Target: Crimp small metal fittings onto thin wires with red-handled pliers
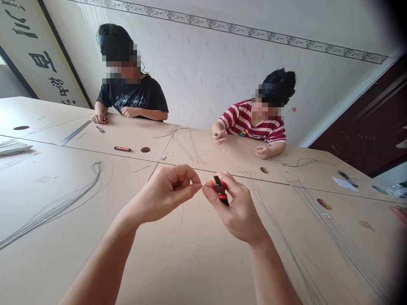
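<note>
Thin wire (pixel 180 212), pinched at its top end between thumb and forefinger of the left hand (pixel 168 190), trailing down in a faint curve toward the near surface (pixel 190 262). Left grip narrow, closed on that wire end. Right hand (pixel 237 212) wrapped around a small red-handled tool (pixel 221 190), dark blunt jaws pointing up and left, almost meeting the left fingertips; probably a crimper or cutter, too small to tell for sure. Both hands held above the surface, near the middle.

Risks, as a judgement: wire so fine and springy could slip out of the pinch or kink if bent sharply; jaws so close to the fingertips could nip skin if closed off-target; loose end could tangle with the strands lying near.

Wire hair-thin, grey, metallic. Tool handle glossy red plastic, jaws matte dark metal. Surface pale wood-look laminate, smooth, with round cable holes (pixel 324 204). Long bundle of grey wires (pixel 63 203) fanned out at left, more strands (pixel 318 237) streaked across at right. Far side: one person in a black shirt (pixel 133 97) at left, another in a red-and-white striped shirt (pixel 251 123) at right, their hands resting on the surface. A red and black tool (pixel 122 148) lying flat at far left; white tiled wall (pixel 206 63) behind.
</note>
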`<action>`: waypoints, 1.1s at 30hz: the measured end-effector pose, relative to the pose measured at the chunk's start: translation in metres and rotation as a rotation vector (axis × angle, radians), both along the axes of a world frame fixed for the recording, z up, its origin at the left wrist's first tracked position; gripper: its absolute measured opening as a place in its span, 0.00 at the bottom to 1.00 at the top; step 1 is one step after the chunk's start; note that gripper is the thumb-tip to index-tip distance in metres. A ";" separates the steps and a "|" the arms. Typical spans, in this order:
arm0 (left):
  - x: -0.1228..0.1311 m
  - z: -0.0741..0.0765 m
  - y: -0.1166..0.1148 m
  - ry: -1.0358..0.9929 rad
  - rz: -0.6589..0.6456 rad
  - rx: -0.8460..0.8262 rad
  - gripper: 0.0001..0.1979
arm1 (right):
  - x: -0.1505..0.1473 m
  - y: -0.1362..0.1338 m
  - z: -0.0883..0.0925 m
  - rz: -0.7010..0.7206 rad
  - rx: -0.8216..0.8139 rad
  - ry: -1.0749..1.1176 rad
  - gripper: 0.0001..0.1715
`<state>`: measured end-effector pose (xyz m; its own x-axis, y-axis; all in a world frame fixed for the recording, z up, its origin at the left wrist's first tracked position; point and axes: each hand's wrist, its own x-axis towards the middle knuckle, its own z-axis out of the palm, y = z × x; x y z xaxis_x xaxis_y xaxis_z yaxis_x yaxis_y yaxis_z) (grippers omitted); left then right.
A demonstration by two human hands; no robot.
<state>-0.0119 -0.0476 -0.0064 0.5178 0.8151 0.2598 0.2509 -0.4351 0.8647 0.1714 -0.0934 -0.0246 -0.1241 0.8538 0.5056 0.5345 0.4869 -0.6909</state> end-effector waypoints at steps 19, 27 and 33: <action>0.003 0.004 0.006 -0.245 -0.159 -0.532 0.07 | 0.001 -0.001 0.001 -0.127 0.526 -0.522 0.17; 0.003 0.002 0.008 -0.254 -0.151 -0.593 0.09 | 0.004 0.006 -0.004 -0.124 0.464 -0.427 0.15; 0.000 0.007 0.001 -0.086 -0.062 -0.297 0.09 | 0.005 0.011 -0.006 -0.033 0.077 -0.097 0.08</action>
<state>-0.0123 -0.0465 0.0006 0.5557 0.8292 0.0598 0.1522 -0.1722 0.9732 0.1765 -0.0828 -0.0311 -0.1483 0.8170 0.5572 0.6133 0.5180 -0.5963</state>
